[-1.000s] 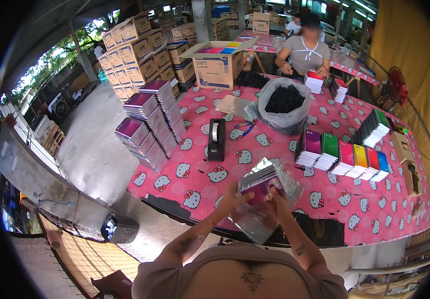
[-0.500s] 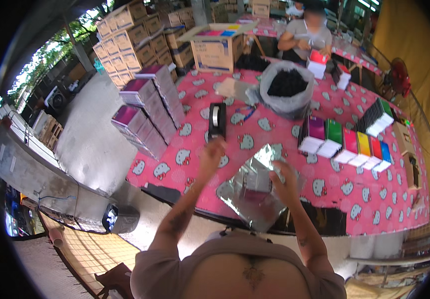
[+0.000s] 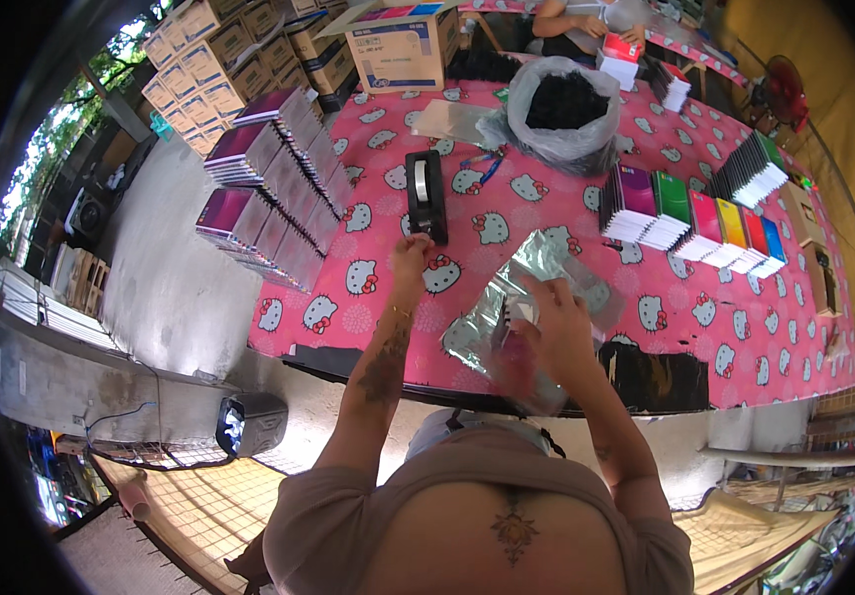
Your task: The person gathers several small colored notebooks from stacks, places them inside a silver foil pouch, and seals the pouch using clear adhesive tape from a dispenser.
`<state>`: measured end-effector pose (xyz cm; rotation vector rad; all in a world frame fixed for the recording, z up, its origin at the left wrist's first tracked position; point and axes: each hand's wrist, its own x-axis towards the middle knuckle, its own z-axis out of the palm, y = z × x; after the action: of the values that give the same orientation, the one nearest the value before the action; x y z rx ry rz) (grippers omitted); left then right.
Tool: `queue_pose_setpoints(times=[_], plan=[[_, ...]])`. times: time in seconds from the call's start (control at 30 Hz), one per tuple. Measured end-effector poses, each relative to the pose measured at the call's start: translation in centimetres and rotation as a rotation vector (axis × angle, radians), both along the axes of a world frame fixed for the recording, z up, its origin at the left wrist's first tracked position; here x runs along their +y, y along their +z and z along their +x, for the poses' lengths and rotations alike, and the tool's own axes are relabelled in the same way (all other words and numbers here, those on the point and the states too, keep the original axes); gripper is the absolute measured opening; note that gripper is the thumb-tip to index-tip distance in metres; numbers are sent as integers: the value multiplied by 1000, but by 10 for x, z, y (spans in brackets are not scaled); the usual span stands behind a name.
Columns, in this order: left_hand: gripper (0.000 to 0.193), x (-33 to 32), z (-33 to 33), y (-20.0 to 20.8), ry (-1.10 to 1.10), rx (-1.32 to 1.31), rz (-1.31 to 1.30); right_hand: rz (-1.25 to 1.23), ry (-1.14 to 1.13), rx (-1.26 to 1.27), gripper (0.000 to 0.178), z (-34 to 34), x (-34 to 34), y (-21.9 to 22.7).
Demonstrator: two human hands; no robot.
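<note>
My left hand (image 3: pixel 411 260) is pinched closed at the near end of a black tape dispenser (image 3: pixel 426 203) holding a pale roll. Whatever is between its fingertips is too small to make out. My right hand (image 3: pixel 561 327) curls over a bundle in shiny clear plastic wrap (image 3: pixel 477 327) near the table's front edge. Through the film, a purple-covered item shows below the hand, blurred and partly hidden by the fingers. Loose film spreads out to both sides of the bundle.
Stacks of purple notebooks (image 3: pixel 274 188) stand on the left. Rows of colored notebooks (image 3: pixel 666 213) line the right. Farther back are a plastic bag of black material (image 3: pixel 561 119), a cardboard box (image 3: pixel 398 59) and a flat clear sheet (image 3: pixel 447 121). A co-worker (image 3: pixel 586 25) sits across, handling red-covered notebooks.
The view has tilted down and shifted. My right hand has moved over the bundle and the plastic has bunched and turned beneath it. My left hand stays by the dispenser's near end.
</note>
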<state>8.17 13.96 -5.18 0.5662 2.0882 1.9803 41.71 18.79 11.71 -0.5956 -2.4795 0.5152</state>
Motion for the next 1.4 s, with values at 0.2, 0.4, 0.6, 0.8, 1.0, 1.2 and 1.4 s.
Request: queue_pose_setpoints(times=[0.2,0.4,0.6,0.8,1.0,1.2,1.4], plan=[[11,-12,30,96,-441,419,-495,-21,-14,-91,47,10,2,-2],[25,-19,100,132,-1247,168,-115,-21,65,-123,39,-5,-5,7],[24,-12,99,144,-1273,612,-12,105,58,-125,46,13,1,25],[18,10,116,144,-1179,711,-18,-249,107,130,51,65,49,-66],[27,33,153,117,-1090,1091,16,-70,257,28,53,52,38,-88],[51,33,173,97,-832,450,77,-766,189,463,40,40,40,-98],[52,4,133,79,-1156,-283,-243,-991,115,180,39,15,74,-93]])
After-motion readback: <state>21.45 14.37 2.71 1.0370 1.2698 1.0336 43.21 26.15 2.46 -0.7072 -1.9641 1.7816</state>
